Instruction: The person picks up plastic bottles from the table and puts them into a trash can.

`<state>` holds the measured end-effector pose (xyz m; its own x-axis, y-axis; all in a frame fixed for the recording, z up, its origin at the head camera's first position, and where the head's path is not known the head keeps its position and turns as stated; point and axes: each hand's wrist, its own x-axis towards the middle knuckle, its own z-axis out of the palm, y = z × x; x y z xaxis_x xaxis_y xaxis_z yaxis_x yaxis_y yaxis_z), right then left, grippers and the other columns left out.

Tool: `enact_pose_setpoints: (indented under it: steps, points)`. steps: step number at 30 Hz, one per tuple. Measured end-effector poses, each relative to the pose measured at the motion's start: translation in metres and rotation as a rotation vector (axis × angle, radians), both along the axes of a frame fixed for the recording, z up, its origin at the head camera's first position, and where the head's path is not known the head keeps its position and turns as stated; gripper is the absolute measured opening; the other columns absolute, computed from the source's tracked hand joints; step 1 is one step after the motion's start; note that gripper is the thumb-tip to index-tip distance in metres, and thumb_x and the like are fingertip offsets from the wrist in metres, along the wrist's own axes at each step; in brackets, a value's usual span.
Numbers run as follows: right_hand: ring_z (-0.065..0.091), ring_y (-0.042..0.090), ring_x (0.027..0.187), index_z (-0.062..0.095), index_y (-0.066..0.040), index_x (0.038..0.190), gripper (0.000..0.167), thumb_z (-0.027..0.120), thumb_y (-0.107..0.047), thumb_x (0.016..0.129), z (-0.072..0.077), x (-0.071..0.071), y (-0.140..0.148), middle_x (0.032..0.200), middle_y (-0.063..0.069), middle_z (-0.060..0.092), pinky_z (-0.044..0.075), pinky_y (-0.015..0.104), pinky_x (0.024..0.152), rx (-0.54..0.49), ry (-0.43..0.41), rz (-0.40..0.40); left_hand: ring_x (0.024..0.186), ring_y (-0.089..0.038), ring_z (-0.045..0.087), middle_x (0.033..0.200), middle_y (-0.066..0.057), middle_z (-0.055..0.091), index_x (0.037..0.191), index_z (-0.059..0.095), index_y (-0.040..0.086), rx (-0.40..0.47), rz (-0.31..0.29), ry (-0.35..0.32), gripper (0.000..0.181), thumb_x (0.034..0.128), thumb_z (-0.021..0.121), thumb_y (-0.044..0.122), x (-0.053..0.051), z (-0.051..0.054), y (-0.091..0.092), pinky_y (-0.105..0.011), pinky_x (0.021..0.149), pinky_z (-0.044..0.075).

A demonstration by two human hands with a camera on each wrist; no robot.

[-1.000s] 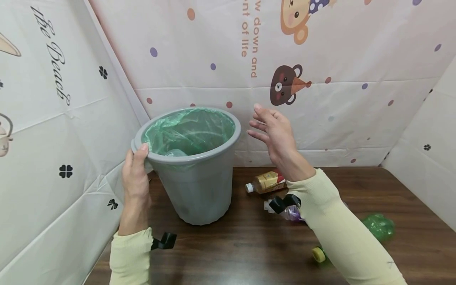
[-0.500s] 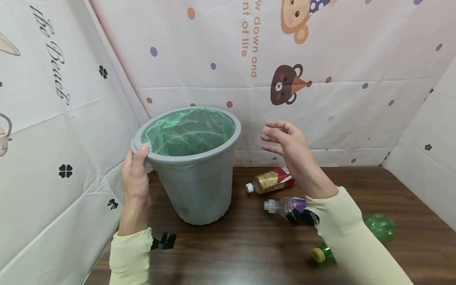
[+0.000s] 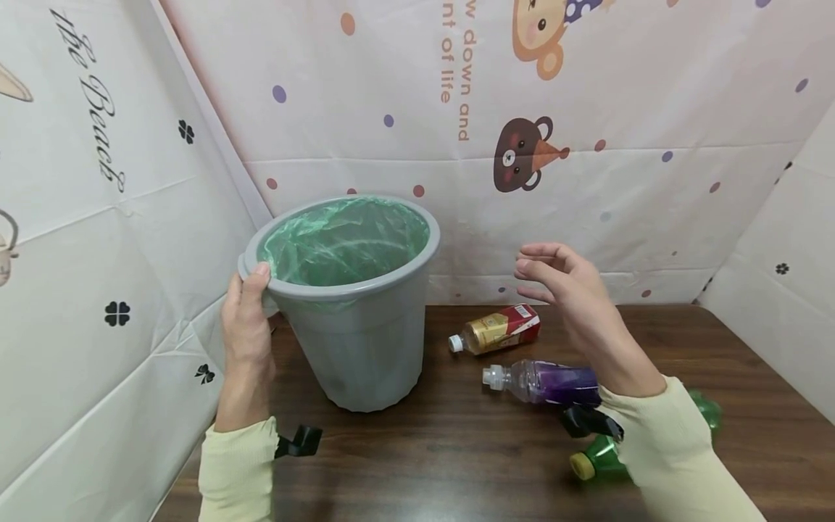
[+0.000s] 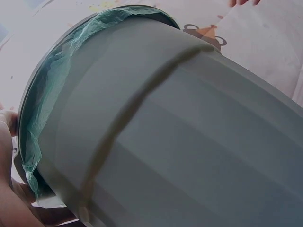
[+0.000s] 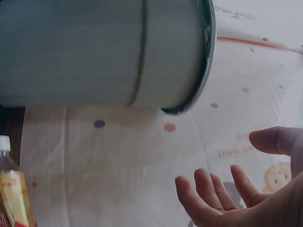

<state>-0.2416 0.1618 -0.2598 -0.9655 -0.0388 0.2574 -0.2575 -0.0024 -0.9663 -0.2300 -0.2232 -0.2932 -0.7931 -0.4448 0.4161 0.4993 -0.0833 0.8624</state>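
Observation:
A grey trash can (image 3: pixel 362 341) lined with a thin green bag (image 3: pixel 346 246) stands on the left of the table. My left hand (image 3: pixel 249 319) grips its rim at the left side, thumb over the top edge; the left wrist view shows the can's ribbed wall and the bag's folded-over edge. To the right, my right hand (image 3: pixel 577 301) hangs in the air above the bottles, fingers loosely bent and holding nothing. Below it lies a purple-labelled plastic bottle (image 3: pixel 548 382), with its far end partly behind the wrist. In the right wrist view, the hand's fingers (image 5: pixel 203 191) are spread apart.
A tea-coloured bottle with a gold and red label (image 3: pixel 497 330) lies behind the purple one. Nearer the front right is a green bottle (image 3: pixel 601 458) with a yellow cap, partly hidden by the right sleeve. Printed cloth walls (image 3: pixel 626 217) enclose the brown table (image 3: pixel 417 464).
My right hand has moved right and down, away from the trash can, uncovering the two labelled bottles. A clear object visible inside the can one second ago has dropped out of sight. The left hand stays put.

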Motion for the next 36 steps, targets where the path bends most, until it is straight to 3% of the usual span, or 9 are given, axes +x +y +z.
enact_pose_setpoints:
  steps: [5,10,19,26,30,36]
  points:
    - [0.065,0.014,0.107,0.056,0.001,0.129,0.034,0.071,-0.017,0.104,-0.008,0.006,0.017,0.119,0.003,0.063,0.059,0.027,0.089,-0.021,0.011,-0.02,0.141,-0.022,0.041,0.154,-0.01,0.051,0.155,0.051,0.01,-0.007,-0.006,0.01,0.058,0.1036,0.059,0.036,0.0,0.0,-0.001,-0.036,0.12,0.024]
    - [0.064,0.014,0.11,0.057,0.0,0.129,0.034,0.071,-0.019,0.105,-0.018,0.01,0.033,0.123,0.002,0.062,0.059,0.027,0.09,0.049,0.006,-0.006,0.14,-0.023,0.042,0.153,-0.011,0.052,0.154,0.053,0.01,0.0,-0.005,0.021,0.057,0.1033,0.06,0.036,-0.001,0.0,0.0,-0.036,0.119,0.025]
    - [0.065,0.007,0.109,0.057,0.001,0.14,0.047,0.067,-0.031,0.107,-0.03,0.016,0.062,0.129,0.004,0.062,0.056,0.022,0.09,0.398,-0.038,-0.019,0.143,-0.021,0.042,0.156,-0.01,0.051,0.155,0.053,0.01,-0.011,0.001,0.019,0.058,0.1034,0.06,0.035,-0.001,0.0,0.0,-0.033,0.12,0.025]
    - [0.057,0.021,0.12,0.061,-0.011,0.143,0.049,0.067,-0.042,0.106,-0.037,0.025,0.084,0.14,0.012,0.062,0.052,0.027,0.088,0.709,-0.056,0.002,0.143,-0.02,0.042,0.157,-0.009,0.051,0.156,0.053,0.011,-0.015,0.002,0.013,0.058,0.1035,0.061,0.036,-0.001,0.0,0.0,-0.033,0.12,0.025]
    - [0.06,0.029,0.124,0.063,-0.015,0.142,0.045,0.071,-0.038,0.104,-0.042,0.028,0.093,0.142,0.01,0.063,0.055,0.029,0.087,0.777,-0.006,0.068,0.144,-0.019,0.042,0.158,-0.008,0.051,0.156,0.052,0.011,-0.016,0.005,0.017,0.059,0.1031,0.061,0.036,-0.001,0.001,0.0,-0.032,0.12,0.024]
    - [0.063,0.031,0.122,0.067,-0.02,0.135,0.037,0.077,-0.031,0.101,-0.047,0.029,0.099,0.135,0.003,0.067,0.056,0.031,0.088,0.861,0.079,0.161,0.145,-0.019,0.041,0.159,-0.008,0.049,0.157,0.051,0.012,-0.02,-0.002,0.029,0.059,0.1035,0.059,0.035,-0.001,0.0,0.0,-0.032,0.12,0.023]
